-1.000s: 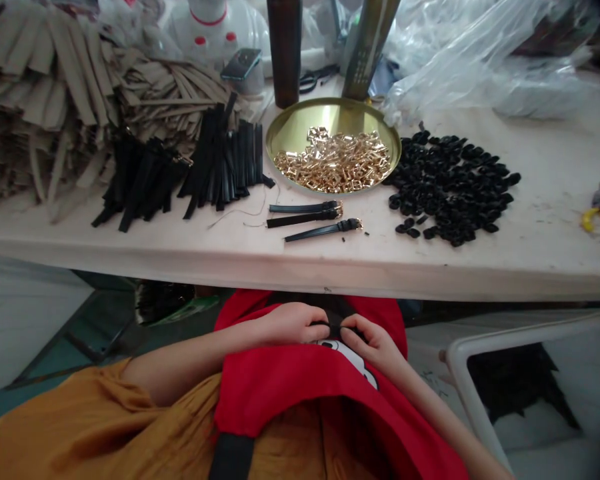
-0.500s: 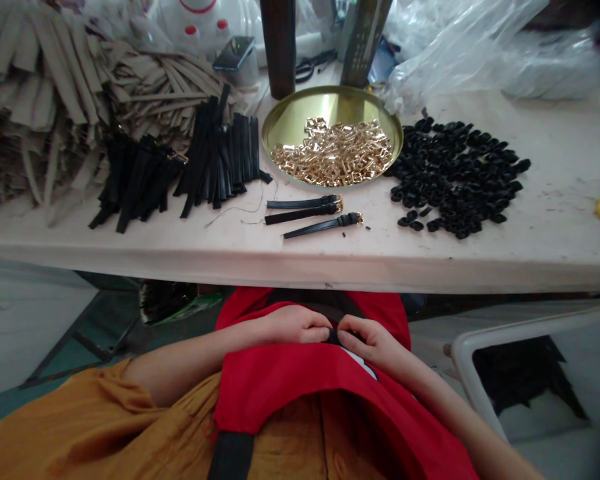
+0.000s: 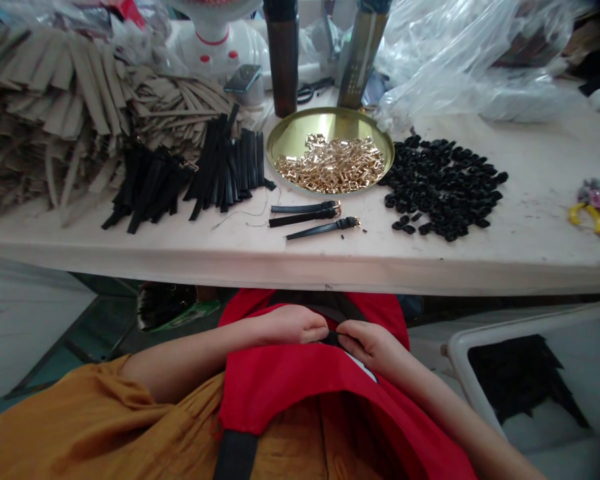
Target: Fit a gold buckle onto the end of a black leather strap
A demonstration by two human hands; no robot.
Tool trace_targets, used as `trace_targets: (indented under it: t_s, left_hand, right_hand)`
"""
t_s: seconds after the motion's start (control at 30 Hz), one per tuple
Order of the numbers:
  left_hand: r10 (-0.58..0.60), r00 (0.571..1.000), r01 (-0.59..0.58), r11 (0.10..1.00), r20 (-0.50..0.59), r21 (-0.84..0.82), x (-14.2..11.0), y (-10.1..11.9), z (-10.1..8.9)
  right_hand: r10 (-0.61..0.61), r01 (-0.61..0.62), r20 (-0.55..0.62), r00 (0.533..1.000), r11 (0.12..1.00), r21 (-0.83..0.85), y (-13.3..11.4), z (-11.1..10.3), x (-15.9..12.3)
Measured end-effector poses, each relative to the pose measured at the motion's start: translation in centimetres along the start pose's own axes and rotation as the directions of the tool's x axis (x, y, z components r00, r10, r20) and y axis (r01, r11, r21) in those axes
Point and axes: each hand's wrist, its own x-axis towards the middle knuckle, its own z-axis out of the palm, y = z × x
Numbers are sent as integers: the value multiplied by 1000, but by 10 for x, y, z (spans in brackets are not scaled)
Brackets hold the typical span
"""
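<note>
Over my lap, in front of the red apron, both hands are closed with the fingertips almost meeting. My left hand pinches one side of a small black strap piece, and my right hand grips the other side. Most of that piece is hidden by the fingers. On the table above lie a few short black straps with gold buckles. Behind them a round gold tray holds a heap of gold buckles. A pile of small black loops lies right of the tray.
Black straps and a big stack of beige strips fill the left. Yellow-handled pliers lie at the far right. A phone, scissors and plastic bags are behind. A white bin stands at lower right.
The camera view has shifted a little, bringing the pliers more fully into sight. Both hands stay in the lap, still pinching the black piece, with only slight finger movement.
</note>
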Motion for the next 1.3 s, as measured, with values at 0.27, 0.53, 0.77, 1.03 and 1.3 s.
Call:
trace_targets:
  t_s: [0.27, 0.53, 0.77, 1.03, 1.3]
  left_hand:
    - [-53, 997, 48, 993, -51, -109, 4, 0, 4]
    - [-19, 1000, 15, 976, -19, -217, 7, -9, -3]
    - [-55, 998, 59, 982, 26, -178, 18, -14, 6]
    - [-89, 995, 87, 995, -38, -38, 15, -11, 0]
    - [-84, 996, 88, 925, 25, -371, 8, -12, 0]
  right_hand:
    - [22, -17, -85, 996, 998, 59, 8, 13, -1]
    - [109, -96, -57, 992, 978, 185, 4, 3, 4]
    - [49, -51, 49, 998, 998, 37, 6, -1, 8]
    - [113, -124, 57, 992, 961, 247, 11, 9, 14]
    - [148, -132, -15, 989, 920, 370, 7, 8, 7]
